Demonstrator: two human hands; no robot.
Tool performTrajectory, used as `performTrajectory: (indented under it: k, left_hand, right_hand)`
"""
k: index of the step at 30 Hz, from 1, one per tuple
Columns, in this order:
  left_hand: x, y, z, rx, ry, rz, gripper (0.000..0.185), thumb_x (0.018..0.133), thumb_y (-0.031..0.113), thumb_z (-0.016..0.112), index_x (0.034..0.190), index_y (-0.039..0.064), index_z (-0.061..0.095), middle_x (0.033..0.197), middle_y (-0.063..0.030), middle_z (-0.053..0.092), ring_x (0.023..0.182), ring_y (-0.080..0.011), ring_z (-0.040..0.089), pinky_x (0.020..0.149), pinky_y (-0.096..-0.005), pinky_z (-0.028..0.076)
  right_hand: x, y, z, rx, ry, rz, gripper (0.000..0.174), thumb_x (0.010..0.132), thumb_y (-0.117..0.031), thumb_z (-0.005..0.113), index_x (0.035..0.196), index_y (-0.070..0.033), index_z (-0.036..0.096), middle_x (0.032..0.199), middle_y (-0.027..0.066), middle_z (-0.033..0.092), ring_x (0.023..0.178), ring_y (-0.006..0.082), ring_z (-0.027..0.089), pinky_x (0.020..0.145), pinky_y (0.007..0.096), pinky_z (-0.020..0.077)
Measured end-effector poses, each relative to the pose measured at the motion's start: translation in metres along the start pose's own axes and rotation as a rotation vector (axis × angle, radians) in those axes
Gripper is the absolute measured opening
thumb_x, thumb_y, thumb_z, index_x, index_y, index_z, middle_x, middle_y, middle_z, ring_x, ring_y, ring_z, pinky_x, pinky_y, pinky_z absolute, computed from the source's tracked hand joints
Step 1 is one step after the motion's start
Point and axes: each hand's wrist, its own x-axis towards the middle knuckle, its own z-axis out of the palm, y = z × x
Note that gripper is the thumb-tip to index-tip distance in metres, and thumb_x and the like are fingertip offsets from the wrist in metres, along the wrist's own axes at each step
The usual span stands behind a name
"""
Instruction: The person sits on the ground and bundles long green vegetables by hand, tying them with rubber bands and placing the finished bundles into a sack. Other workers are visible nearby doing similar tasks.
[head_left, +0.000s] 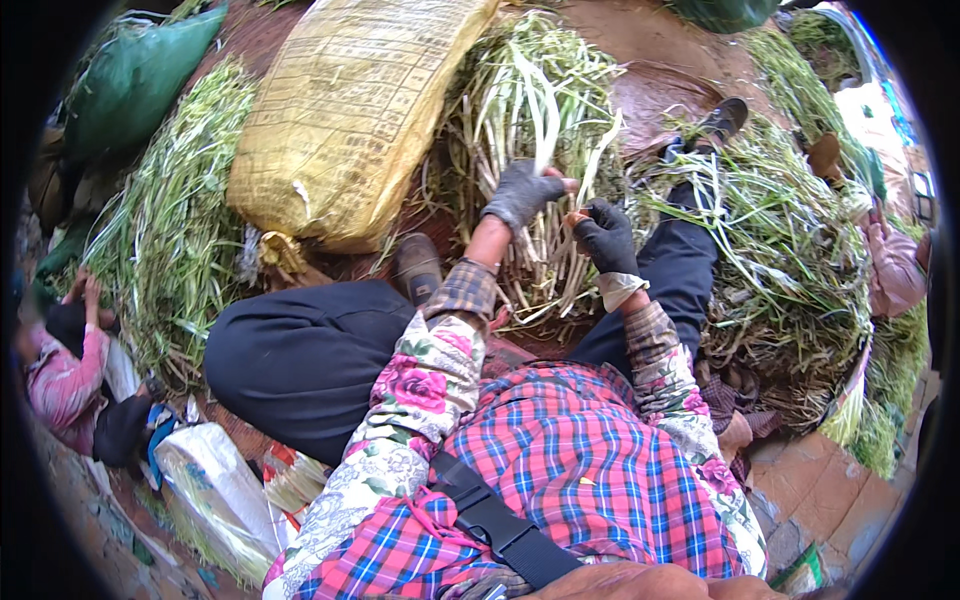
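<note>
My left hand (523, 193), in a dark grey glove with bare fingertips, is closed around a leafy green stalk (546, 112) whose broad pale leaves stick up beyond the fist. Close beside it, my right hand (606, 236), gloved the same way, has its thumb and finger pinched at the base of a narrow pale leaf or stalk (596, 161). Its exact grip is too small to make out. Under both hands lies a thick heap of long green stalks (487, 97), their whitish root ends (536, 266) pointing towards me.
A full yellow woven sack (337, 120) bearing print lies left of the heap. More stalk piles rise at left (180, 225) and right (780, 277). My legs flank the heap. A co-worker in pink (67, 382) sits at far left; another person's sleeve (892, 262) shows at far right.
</note>
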Motion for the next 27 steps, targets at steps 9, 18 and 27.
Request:
performTrajectory:
  k: [9, 18, 27]
  left_hand:
    - [-0.007, 0.019, -0.007, -0.115, -0.025, 0.048, 0.024, 0.067, 0.024, 0.073, 0.073, 0.003, 0.063, 0.063, -0.0045, 0.061, 0.058, -0.0122, 0.055, 0.057, -0.0273, 0.045]
    - [-0.007, 0.016, -0.009, -0.387, -0.071, -0.012, 0.020, 0.068, 0.021, 0.072, 0.073, 0.005, 0.061, 0.061, -0.0014, 0.058, 0.050, -0.0091, 0.050, 0.047, -0.0241, 0.040]
    - [-0.016, 0.033, -0.015, -0.362, -0.040, 0.059, 0.021, 0.066, 0.019, 0.074, 0.075, 0.005, 0.063, 0.062, 0.0000, 0.058, 0.053, -0.0073, 0.050, 0.049, -0.0224, 0.041]
  right_hand:
    - [0.013, -0.005, 0.008, 0.248, -0.057, 0.136, 0.010, 0.085, -0.013, 0.056, 0.087, -0.004, 0.057, 0.061, 0.0012, 0.053, 0.046, 0.0079, 0.049, 0.042, 0.0208, 0.0394]
    - [0.015, -0.012, 0.015, 0.339, -0.019, 0.109, 0.011, 0.086, -0.015, 0.056, 0.088, -0.004, 0.056, 0.063, 0.0010, 0.052, 0.046, 0.0092, 0.048, 0.042, 0.0218, 0.0384]
    - [0.015, -0.008, 0.012, 0.535, -0.009, 0.126, 0.009, 0.080, -0.008, 0.056, 0.086, -0.002, 0.058, 0.065, 0.0011, 0.054, 0.048, 0.0080, 0.049, 0.043, 0.0208, 0.0395]
